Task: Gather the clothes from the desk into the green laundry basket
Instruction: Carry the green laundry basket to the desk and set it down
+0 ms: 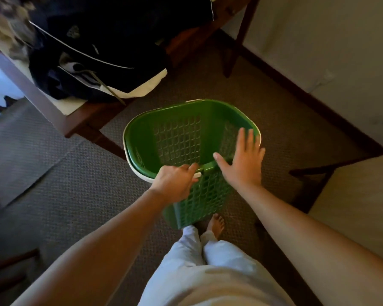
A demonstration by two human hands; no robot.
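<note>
Clothes (pixel 102 40): we see a dark heap with white trim lying on the desk (pixel 84 115), at 11 o'clock from the green laundry basket (pixel 142 129).
Around: the desk's corner juts close to the basket's rim at 10 o'clock; a chair (pixel 352 195) stands at 3 o'clock; our bare foot (pixel 217 224) is just behind the basket at 6 o'clock.
Room: open carpet (pixel 75 195) at 8 o'clock, and more between basket and wall (pixel 318 51) at 1 o'clock.
Left hand (pixel 175 180): grip curled round the basket's near rim.
Right hand (pixel 241 164): grip spread flat over the rim at 4 o'clock; we cannot tell whether it touches.
</note>
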